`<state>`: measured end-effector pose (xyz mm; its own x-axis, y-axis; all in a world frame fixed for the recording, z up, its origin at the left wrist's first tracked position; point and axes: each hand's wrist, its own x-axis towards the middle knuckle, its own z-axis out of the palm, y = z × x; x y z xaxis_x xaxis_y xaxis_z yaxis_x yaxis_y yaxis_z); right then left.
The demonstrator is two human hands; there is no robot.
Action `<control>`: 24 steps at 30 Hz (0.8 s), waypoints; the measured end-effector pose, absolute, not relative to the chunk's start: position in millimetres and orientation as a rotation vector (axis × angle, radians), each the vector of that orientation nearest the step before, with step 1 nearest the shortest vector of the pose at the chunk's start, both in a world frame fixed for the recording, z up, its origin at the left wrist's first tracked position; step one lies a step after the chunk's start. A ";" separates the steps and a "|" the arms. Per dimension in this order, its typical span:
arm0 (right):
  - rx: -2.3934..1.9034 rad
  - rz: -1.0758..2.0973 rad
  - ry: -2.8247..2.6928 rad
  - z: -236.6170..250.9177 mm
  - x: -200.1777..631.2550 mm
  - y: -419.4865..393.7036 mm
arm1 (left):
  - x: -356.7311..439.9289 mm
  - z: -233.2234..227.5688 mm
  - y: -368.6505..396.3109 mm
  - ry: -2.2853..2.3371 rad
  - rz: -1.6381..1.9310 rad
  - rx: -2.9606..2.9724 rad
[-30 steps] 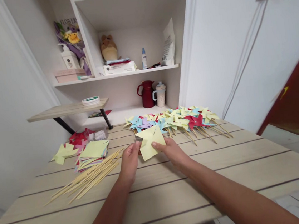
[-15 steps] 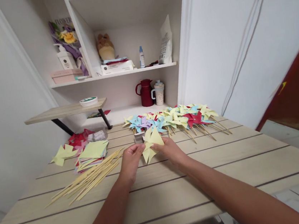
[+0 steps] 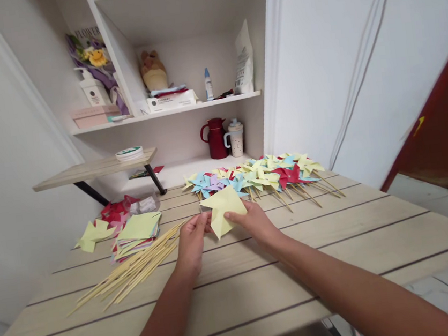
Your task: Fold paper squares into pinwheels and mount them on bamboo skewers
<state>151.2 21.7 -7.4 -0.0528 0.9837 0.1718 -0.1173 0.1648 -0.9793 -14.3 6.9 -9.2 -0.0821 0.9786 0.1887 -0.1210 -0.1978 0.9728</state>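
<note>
Left hand [image 3: 191,240]: pinching yellow paper [image 3: 224,209] at its left edge.
Right hand [image 3: 254,222]: pinching same sheet, right side.
Paper: held just above table [image 3: 337,241], probably partly folded.
Skewers [image 3: 134,267]: left of hands.

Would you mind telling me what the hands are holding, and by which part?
Both hold a yellow paper square: left hand at its left edge, right hand at its lower right edge.

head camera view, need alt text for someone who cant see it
Two bare hands, left hand and right hand, hold a folded yellow paper above a wooden table. Bamboo sticks and a stack of coloured paper squares lie to the left; finished pinwheels are piled behind.
</note>
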 end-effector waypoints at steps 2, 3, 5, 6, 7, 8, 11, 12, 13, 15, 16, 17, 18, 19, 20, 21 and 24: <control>-0.970 1.179 -1.252 -7.6 150.8 21.7 | -13.7 -9.2 6.8 1.073 1.452 1.219; -0.971 1.177 -1.255 -7.7 150.6 21.6 | -13.5 -9.1 6.8 1.082 1.443 1.224; -0.977 1.176 -1.256 -7.9 150.0 21.4 | -13.4 -8.6 6.8 1.100 1.430 1.234; -0.982 1.177 -1.256 -8.0 149.8 21.3 | -13.4 -8.4 6.8 1.106 1.423 1.242; -0.984 1.177 -1.256 -8.0 149.6 21.4 | -13.4 -8.2 6.7 1.108 1.416 1.249; -0.983 1.178 -1.256 -8.1 149.4 21.5 | -13.3 -8.1 6.7 1.109 1.413 1.253; -0.969 1.175 -1.257 -8.6 149.3 22.1 | -13.0 -8.4 6.7 1.109 1.414 1.254; -0.962 1.175 -1.257 -9.0 149.4 22.4 | -13.0 -8.7 6.8 1.108 1.418 1.245; -0.954 1.178 -1.259 -9.5 149.5 22.7 | -13.0 -9.0 6.8 1.105 1.424 1.231; -0.939 1.190 -1.263 -10.5 149.8 23.1 | -13.2 -9.6 7.1 1.096 1.431 1.203; -0.932 1.196 -1.265 -10.9 149.9 23.1 | -13.4 -9.9 7.2 1.093 1.430 1.194; -0.928 1.202 -1.265 -11.0 149.8 22.9 | -13.6 -10.0 7.4 1.091 1.425 1.191; -0.927 1.206 -1.264 -10.7 149.7 22.4 | -13.7 -10.2 7.5 1.091 1.417 1.193; -0.927 1.209 -1.264 -10.1 149.4 21.7 | -13.9 -10.2 7.6 1.091 1.404 1.196; -0.930 1.210 -1.261 -9.3 149.1 20.7 | -13.9 -10.2 7.7 1.093 1.391 1.196; -0.936 1.209 -1.259 -8.2 148.6 19.6 | -13.9 -10.2 7.7 1.095 1.381 1.194; -0.957 1.205 -1.254 -5.1 147.4 16.3 | -13.8 -9.8 7.4 1.102 1.361 1.183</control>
<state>147.4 16.3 -5.1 -0.0764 0.9828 0.1679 -0.1289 0.1572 -0.9791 -13.8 7.4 -9.8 -0.0414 0.9941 0.1001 -0.1094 -0.1041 0.9885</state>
